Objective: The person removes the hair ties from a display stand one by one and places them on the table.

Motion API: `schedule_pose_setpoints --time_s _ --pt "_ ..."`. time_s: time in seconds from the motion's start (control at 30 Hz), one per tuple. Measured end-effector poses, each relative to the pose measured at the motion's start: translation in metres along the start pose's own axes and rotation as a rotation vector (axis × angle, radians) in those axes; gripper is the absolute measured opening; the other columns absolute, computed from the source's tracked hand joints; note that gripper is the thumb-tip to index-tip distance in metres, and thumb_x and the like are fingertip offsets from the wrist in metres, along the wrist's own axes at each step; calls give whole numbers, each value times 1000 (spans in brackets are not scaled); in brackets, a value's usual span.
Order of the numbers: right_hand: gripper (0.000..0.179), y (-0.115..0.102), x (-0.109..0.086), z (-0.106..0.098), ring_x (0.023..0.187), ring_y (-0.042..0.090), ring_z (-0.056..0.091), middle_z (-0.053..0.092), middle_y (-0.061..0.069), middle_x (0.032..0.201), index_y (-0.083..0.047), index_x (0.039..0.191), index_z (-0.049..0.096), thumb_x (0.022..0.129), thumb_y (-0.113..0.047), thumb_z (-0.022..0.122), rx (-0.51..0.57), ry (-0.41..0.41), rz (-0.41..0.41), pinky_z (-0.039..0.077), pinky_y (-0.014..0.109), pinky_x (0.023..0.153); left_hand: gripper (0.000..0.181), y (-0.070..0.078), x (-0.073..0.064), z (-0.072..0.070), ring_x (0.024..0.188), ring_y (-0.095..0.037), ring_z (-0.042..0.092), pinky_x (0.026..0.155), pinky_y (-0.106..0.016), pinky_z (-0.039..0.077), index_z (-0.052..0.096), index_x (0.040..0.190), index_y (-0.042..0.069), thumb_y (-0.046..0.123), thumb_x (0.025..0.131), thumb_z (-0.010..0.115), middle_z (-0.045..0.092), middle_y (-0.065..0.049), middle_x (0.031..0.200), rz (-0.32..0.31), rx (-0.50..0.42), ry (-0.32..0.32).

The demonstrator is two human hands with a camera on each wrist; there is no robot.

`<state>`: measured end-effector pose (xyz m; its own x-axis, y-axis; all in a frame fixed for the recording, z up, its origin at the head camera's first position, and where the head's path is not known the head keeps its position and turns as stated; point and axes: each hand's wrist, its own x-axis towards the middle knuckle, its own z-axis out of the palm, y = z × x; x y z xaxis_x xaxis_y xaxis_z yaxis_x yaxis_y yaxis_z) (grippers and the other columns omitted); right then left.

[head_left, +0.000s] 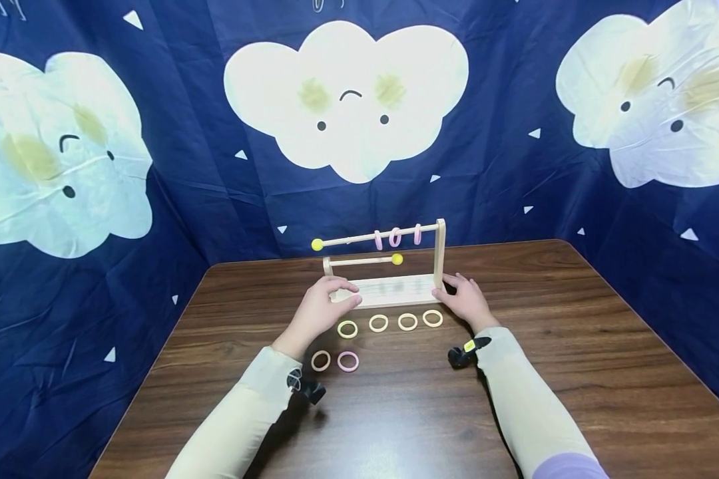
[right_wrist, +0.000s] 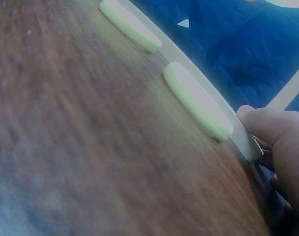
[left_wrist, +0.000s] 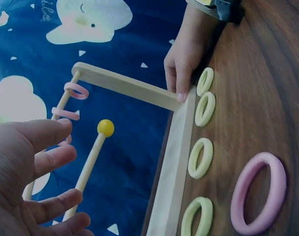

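A wooden ring stand (head_left: 395, 290) has a flat base, a tall right post, a short left post and two rods with yellow ball ends. Three pink rings (head_left: 395, 237) hang on the upper rod; the lower rod (head_left: 359, 262) carries none. My right hand (head_left: 467, 303) grips the base's right end by the tall post, thumb in front, other fingers behind, as the right wrist view shows. Over the base's left end is my left hand (head_left: 320, 309), its fingers loosely bent and apart in the left wrist view, with nothing between them.
Several pale yellow-green rings (head_left: 378, 324) lie in a row before the base. Nearer, a peach ring (head_left: 320, 360) and a pink ring (head_left: 348, 361) lie side by side on the brown wooden table (head_left: 395, 426). Behind hangs a blue cloth (head_left: 497, 199) with clouds.
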<state>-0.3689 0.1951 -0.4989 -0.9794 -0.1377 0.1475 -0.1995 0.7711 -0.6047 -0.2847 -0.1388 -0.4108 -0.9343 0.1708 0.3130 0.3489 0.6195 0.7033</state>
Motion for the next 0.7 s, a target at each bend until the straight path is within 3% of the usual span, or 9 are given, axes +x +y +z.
schedule_pose_setpoints --time_s 0.23,0.43,0.7 --pt "65 1 -1 -1 147 44 30 48 26 149 2 147 49 97 -38 65 -4 -1 0 12 55 122 26 17 14 7 114 -24 64 100 -44 48 77 110 11 28 89 78 74 -5 114 -18 -55 73" --pt "65 3 0 0 146 45 30 47 27 149 1 147 49 97 -38 65 -3 0 -4 12 56 122 30 31 31 16 106 -26 69 96 -42 52 74 117 9 24 91 76 75 -10 109 -83 -206 138" --pt "66 3 2 1 147 43 31 47 26 149 0 147 50 97 -40 65 -1 -4 -1 12 55 122 35 38 51 30 111 -29 67 94 -43 54 72 124 7 23 93 75 72 -15 117 -197 -403 180"
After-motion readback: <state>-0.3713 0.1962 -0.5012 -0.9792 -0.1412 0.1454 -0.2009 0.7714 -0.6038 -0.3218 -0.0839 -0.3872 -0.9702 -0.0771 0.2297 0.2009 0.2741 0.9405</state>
